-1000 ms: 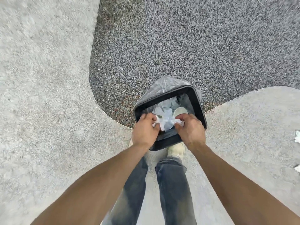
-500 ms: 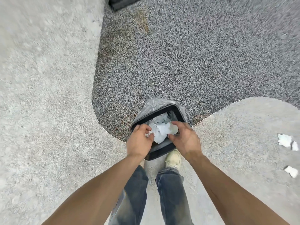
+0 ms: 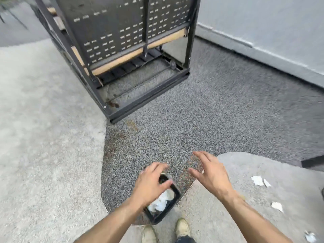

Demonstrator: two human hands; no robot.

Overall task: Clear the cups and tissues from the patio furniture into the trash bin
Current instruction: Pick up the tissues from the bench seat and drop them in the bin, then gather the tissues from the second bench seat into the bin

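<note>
Hands lifted off tissues [image 3: 162, 202]; trash bin [image 3: 175, 201] under left hand [image 3: 150, 185].

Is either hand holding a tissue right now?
No. The left hand and right hand are both spread and hold nothing above the trash bin, where the tissues lie.

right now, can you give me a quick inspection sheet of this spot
surface: speckled dark ground meeting pale concrete along a curved edge
job's things: black trash bin by the feet, crumpled white tissues inside; no cup clearly seen
clutter: white paper scraps on the pale concrete to the right, more at and
grippers: left hand above the bin, fingers loose, holding nothing; right hand spread open, empty
cables: nothing seen
surroundings: black metal frame with a perforated panel ahead, grey wall at upper right, brown stains on the ground near the frame
</note>
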